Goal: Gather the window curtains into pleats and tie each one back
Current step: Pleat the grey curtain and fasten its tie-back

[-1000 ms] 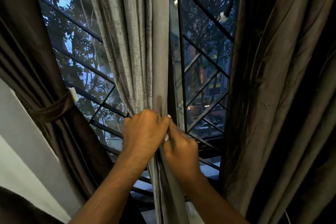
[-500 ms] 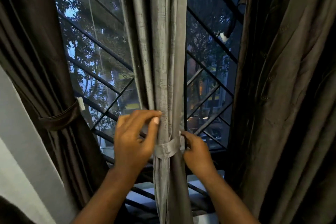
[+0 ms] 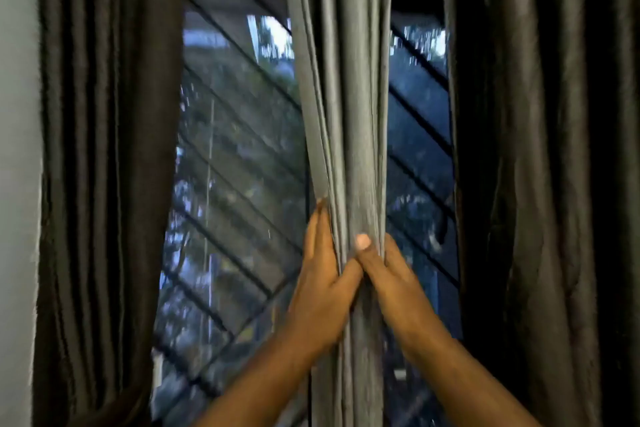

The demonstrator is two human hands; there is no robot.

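Note:
A grey curtain (image 3: 349, 97) hangs in tight pleats down the middle of the window. My left hand (image 3: 322, 291) lies against its left side, fingers straight and pointing up, thumb across the front. My right hand (image 3: 391, 284) wraps the bundle from the right, its thumb pressed on the front folds. Both hands squeeze the pleats together. The grey tie band is hidden below my hands. A dark brown curtain (image 3: 104, 166) hangs gathered at the left, and another dark brown curtain (image 3: 540, 166) hangs at the right.
Behind the curtains is the window (image 3: 239, 184) with a dark diagonal metal grille and blurred trees outside. A pale wall (image 3: 17, 149) runs along the far left edge. The frame is motion-blurred.
The view has tilted upward. Both hands have slid up from the tie band and now clasp the pleats higher on the grey curtain. The band and the left curtain's tieback have dropped out of sight.

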